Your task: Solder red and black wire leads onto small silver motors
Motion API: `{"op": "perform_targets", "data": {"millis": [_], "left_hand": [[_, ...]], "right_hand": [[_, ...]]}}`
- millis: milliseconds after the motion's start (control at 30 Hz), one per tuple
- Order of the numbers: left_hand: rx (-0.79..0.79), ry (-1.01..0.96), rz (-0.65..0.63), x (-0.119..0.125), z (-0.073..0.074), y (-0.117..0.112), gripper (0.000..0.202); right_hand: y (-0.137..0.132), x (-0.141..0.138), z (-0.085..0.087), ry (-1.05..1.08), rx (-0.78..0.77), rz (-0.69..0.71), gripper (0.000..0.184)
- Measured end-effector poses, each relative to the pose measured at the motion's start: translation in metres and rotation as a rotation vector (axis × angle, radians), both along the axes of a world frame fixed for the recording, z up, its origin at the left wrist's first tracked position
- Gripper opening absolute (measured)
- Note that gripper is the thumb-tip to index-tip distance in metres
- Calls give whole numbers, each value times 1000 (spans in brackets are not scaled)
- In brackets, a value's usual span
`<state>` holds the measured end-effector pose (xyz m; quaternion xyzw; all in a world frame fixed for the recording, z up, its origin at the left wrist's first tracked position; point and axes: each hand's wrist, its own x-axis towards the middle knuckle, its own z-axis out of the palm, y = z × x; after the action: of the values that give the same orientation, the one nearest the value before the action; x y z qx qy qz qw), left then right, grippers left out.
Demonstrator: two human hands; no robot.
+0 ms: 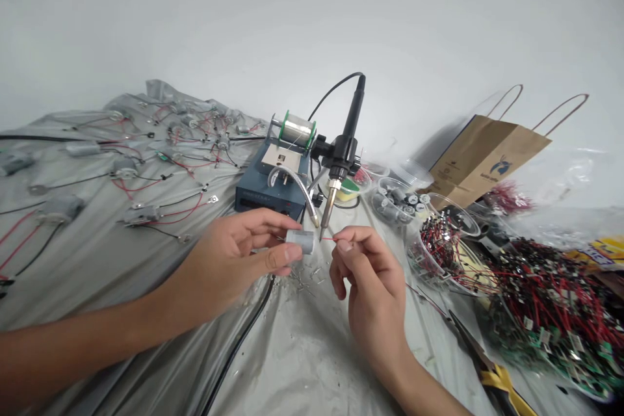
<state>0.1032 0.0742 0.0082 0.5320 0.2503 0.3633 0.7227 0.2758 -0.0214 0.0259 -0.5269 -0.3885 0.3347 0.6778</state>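
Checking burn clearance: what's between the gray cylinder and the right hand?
In the head view, the soldering iron tip and a thin red wire show between the gray cylinder and right hand.

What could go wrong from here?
Burn: the right grip holds the red wire close to the iron; if that's hot, a slip could hurt.
Misalignment: the cylinder is only held by the left grip, so it may wobble near the tip.
Snag: the cable runs just below that grip and might catch.
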Motion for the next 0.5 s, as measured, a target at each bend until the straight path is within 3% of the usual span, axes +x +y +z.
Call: {"op": "perform_targets", "data": {"millis": [500], "left_hand": [[5,-38,-9,2,0,1,29]], "right_hand": [[0,1,-2,3,14,25,14]]}}
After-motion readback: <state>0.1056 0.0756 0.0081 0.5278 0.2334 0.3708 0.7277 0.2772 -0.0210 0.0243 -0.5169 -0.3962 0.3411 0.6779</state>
